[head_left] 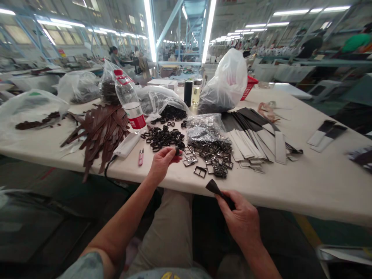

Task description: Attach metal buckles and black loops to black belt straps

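Observation:
My left hand pinches a small black loop at the table's near edge, just below a heap of black loops. My right hand is below the table edge, closed round a black strap whose pointed end sticks up to the left. Between the hands lie several metal buckles, one rectangular buckle lying apart near the edge.
Brown leather strips, a plastic bottle, a white power bank, pink snips, black and grey straps and plastic bags crowd the white table. People work at far tables.

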`<state>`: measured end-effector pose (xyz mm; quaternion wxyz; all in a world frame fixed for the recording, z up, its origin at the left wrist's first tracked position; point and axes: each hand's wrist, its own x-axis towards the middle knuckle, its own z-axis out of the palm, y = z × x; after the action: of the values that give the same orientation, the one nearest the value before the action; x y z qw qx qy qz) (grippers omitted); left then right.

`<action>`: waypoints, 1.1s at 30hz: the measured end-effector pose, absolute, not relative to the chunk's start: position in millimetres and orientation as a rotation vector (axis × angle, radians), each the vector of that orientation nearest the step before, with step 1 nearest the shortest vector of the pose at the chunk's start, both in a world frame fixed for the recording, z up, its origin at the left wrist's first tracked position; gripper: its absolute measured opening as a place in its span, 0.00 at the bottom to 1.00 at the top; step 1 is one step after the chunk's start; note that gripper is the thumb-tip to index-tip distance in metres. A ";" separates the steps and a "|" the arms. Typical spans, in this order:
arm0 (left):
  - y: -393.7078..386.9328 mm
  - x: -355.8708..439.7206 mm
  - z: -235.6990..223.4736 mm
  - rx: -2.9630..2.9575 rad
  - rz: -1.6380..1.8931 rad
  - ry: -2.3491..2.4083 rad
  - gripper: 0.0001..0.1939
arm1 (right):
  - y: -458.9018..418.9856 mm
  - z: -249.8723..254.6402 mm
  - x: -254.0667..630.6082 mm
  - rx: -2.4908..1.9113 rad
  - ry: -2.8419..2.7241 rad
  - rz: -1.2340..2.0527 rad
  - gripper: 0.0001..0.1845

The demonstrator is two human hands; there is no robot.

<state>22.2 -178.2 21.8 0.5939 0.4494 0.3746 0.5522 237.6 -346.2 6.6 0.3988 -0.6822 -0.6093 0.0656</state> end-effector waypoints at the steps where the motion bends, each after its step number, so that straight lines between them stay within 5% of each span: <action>1: -193.2 23.8 22.0 0.991 1.262 0.819 0.18 | -348.5 12.2 234.3 -1.687 -1.534 0.193 0.14; 17: -301.0 32.5 8.9 0.796 0.923 0.746 0.21 | -398.3 37.7 202.8 -1.438 -1.410 0.587 0.06; 22: -310.5 36.6 7.6 0.856 0.875 0.747 0.12 | -412.8 44.6 196.1 -1.348 -1.466 0.804 0.06; 33: -314.3 43.4 15.6 1.065 0.953 0.741 0.10 | -411.2 26.6 193.3 -1.462 -1.278 0.953 0.10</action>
<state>43.4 -314.3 15.6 0.6931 0.4770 0.3318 0.4266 193.3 -411.2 26.6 0.4702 -0.5965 -0.5214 0.3890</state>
